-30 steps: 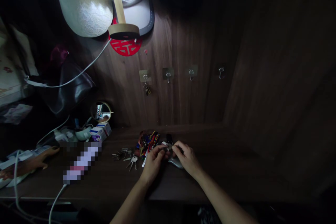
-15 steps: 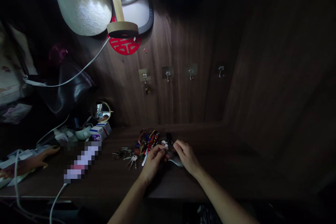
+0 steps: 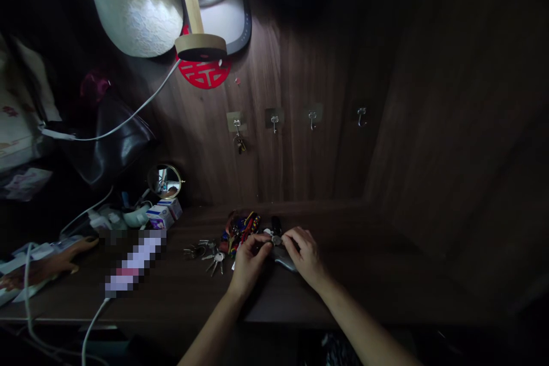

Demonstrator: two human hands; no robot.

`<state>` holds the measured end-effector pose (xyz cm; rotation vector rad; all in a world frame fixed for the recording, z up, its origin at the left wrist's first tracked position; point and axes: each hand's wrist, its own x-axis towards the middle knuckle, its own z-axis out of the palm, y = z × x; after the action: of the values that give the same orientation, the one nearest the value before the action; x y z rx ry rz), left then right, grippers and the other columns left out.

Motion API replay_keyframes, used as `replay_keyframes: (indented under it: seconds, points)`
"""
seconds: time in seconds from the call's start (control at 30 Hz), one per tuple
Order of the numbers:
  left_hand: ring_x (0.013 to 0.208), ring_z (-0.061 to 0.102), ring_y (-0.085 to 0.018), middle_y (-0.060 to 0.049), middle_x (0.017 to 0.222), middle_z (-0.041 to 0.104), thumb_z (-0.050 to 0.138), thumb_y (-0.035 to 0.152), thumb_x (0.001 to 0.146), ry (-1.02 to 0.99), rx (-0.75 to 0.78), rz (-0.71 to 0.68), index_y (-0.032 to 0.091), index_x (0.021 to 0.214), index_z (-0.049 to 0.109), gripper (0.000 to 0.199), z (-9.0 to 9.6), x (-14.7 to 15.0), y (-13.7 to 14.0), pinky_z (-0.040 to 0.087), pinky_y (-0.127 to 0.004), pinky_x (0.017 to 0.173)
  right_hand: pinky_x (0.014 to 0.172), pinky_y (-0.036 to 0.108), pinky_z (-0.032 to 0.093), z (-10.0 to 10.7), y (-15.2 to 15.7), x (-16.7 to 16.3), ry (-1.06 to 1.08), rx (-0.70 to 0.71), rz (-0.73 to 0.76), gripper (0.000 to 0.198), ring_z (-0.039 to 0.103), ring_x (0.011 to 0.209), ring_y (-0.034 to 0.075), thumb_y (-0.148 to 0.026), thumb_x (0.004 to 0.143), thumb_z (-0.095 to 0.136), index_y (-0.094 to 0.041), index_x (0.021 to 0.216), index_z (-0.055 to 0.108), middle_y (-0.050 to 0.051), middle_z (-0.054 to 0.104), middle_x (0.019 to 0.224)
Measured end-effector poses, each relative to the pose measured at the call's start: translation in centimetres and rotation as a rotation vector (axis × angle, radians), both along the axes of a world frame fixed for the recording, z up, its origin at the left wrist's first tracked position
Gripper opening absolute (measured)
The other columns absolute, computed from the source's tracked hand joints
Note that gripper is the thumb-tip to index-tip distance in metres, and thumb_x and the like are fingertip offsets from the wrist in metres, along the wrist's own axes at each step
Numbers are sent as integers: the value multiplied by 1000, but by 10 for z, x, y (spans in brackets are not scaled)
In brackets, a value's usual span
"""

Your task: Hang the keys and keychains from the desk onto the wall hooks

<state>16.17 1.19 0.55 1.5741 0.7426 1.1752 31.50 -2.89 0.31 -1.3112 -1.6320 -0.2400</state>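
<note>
Both my hands meet over the desk, fingertips pinched close together. Between them shows a small silver key (image 3: 277,239) with a rounded head; its finer details are too small to make out. My left hand (image 3: 251,260) grips it from the left with thumb and forefinger, and my right hand (image 3: 303,254) pinches at its right side. Beneath my hands lies a smooth grey object (image 3: 286,261), partly covered. A black fob-like item (image 3: 276,224) rests just beyond my fingertips. Left of my left hand are a tangle of colourful cords and key chains (image 3: 242,231) and several loose keys (image 3: 218,259).
On the back wall are several hooks (image 3: 275,121); the leftmost bears hanging keys (image 3: 240,144). A lit lamp (image 3: 199,46) with a white cable is above left. Small boxes (image 3: 163,215), a round mirror (image 3: 166,182), and a pixelated power strip (image 3: 136,263) occupy the left side.
My fingers have shifted slightly, and the key's round head now shows between my hands. My left fingertips have moved up a little. The surrounding things stay put.
</note>
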Motion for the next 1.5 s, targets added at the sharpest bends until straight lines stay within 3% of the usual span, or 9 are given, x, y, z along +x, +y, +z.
replay_keyframes:
  seconds: [0.3,0.67,0.97,1.3,1.5]
  points:
    - [87,60,-19,-5,88,67,65,31,70,-11,6,10,17,77,64,15,5,0,-4,43,-29,84,69,29,36,0,1,0,54,-107,-45,29,56,74,16,-33,93,34,-22,76,54,2,62,74]
    - [91,59,-18,-4,91,65,62,27,73,57,170,99,19,80,63,11,3,-2,-4,42,-30,86,69,28,36,0,1,1,53,-84,-34,31,57,72,16,-36,93,35,-21,74,54,2,62,72]
    - [75,58,-16,-2,78,65,62,37,73,6,10,87,17,80,62,21,4,-1,-6,44,-25,71,70,28,36,1,-1,0,41,-51,31,30,57,72,15,-36,93,37,-21,75,56,2,62,72]
    - [60,49,-10,3,63,56,64,41,71,-46,-49,36,16,72,60,26,5,-1,-5,39,-21,60,71,30,37,-2,2,2,72,-112,-57,28,57,76,18,-36,92,37,-22,79,57,3,63,76]
    - [55,50,-9,3,63,57,70,46,64,-142,-206,-62,16,71,58,33,5,2,-6,42,-21,58,77,31,41,8,-3,-1,117,-123,70,18,56,84,19,-30,89,42,-23,85,58,4,64,84]
